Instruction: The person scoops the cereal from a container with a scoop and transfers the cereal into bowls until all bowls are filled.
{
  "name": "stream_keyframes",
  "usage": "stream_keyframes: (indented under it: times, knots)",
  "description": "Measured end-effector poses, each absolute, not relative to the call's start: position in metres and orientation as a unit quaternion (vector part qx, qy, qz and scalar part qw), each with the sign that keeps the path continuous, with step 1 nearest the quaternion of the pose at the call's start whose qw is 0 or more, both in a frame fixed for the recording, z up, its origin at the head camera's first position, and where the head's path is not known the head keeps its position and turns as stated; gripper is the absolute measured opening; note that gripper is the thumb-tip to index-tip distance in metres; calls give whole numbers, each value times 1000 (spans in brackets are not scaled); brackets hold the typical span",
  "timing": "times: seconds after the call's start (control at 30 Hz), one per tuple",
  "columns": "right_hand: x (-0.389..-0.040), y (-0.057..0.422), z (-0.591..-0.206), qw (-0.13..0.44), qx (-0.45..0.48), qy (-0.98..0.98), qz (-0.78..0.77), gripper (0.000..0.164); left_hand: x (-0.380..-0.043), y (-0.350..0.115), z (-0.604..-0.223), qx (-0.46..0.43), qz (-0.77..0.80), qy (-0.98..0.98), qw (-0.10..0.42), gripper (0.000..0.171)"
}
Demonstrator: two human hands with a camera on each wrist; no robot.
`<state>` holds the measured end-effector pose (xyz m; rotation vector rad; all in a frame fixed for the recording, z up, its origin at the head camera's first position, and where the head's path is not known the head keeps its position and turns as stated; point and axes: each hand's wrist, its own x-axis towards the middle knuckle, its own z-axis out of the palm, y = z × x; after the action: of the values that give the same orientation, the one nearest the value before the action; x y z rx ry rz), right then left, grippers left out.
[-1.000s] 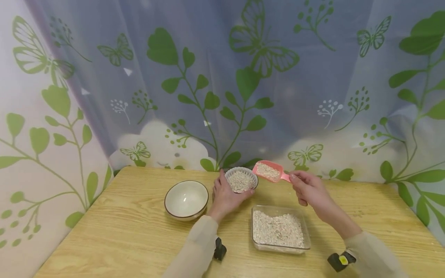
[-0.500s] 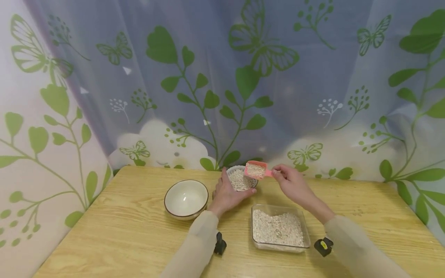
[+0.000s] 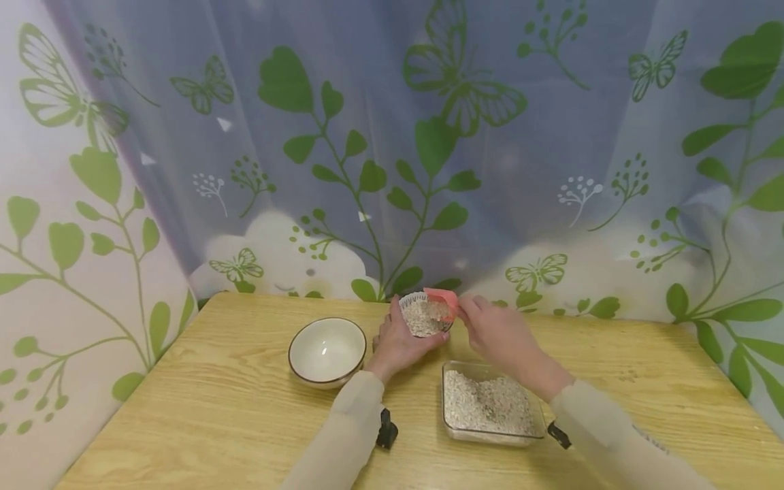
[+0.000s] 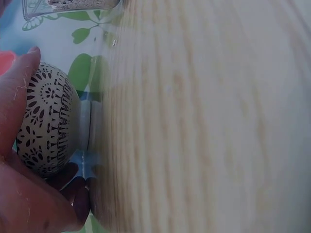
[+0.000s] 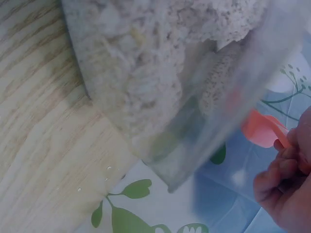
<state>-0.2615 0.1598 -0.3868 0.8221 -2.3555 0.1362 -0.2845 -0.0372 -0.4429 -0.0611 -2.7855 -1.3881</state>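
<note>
My left hand (image 3: 399,341) holds a small patterned bowl (image 4: 47,124) around its side, thumb at the right and fingers at the left. The bowl stands on the table near its back edge, with pale flakes like oats (image 3: 421,321) inside. Between its fingers and thumb my right hand (image 3: 501,339) pinches the handle of a pink scoop (image 3: 445,298). The scoop is tilted over the bowl's right side, its mouth turned down toward the flakes. In the right wrist view the curled fingers (image 5: 286,167) wrap the scoop's handle.
A clear rectangular container (image 3: 493,437) of the same flakes sits in front of the bowl, under the right forearm. To the left is a cream bowl (image 3: 327,350) with a dark rim. A printed curtain (image 3: 392,170) hangs behind the wooden table (image 3: 202,408).
My right hand has moved left and brought the loaded scoop from beside the small bowl to over it, then tipped it. My left hand has stayed on the bowl.
</note>
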Motion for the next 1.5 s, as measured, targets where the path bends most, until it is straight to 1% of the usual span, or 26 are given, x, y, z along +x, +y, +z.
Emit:
stream_keyframes:
  times: [0.17,0.33,0.47,0.67,0.83,0.9,1.0,1.13,1.2,1.27,1.4,1.5]
  knots:
    - [-259,160,-390,342,328,-881,-13,22,-284,-38,-444,-21,-445,-895,14,127]
    - [-259,160,-392,365,336,-867,-35,30,-283,-38,-443,-21,-448,-894,12,127]
    - [-257,160,-390,365,338,-867,-42,35,-283,-38,-442,-23,-449,-893,12,128]
    - [-257,161,-389,353,331,-875,-11,33,-283,-39,-440,-25,-434,-900,17,127]
    - [-256,164,-388,359,319,-874,78,23,-281,-41,-436,-35,-413,-910,29,128]
    - [-254,165,-388,337,303,-881,137,15,-279,-43,-432,-48,-402,-914,36,127]
    - [-252,168,-387,257,252,-900,244,12,-277,-48,-426,-77,-389,-917,44,125]
    - [-250,179,-384,120,152,-906,377,24,-273,-54,-412,-112,-370,-921,38,121]
    - [-248,185,-383,75,113,-897,421,29,-271,-59,-403,-129,-354,-926,33,118]
    - [-245,191,-383,41,88,-882,461,34,-267,-67,-393,-142,-328,-934,24,114]
    - [-236,203,-384,-8,67,-848,525,40,-254,-93,-376,-157,-241,-958,-6,107]
    - [-228,213,-383,-29,62,-829,555,41,-244,-116,-371,-161,-151,-975,-25,105]
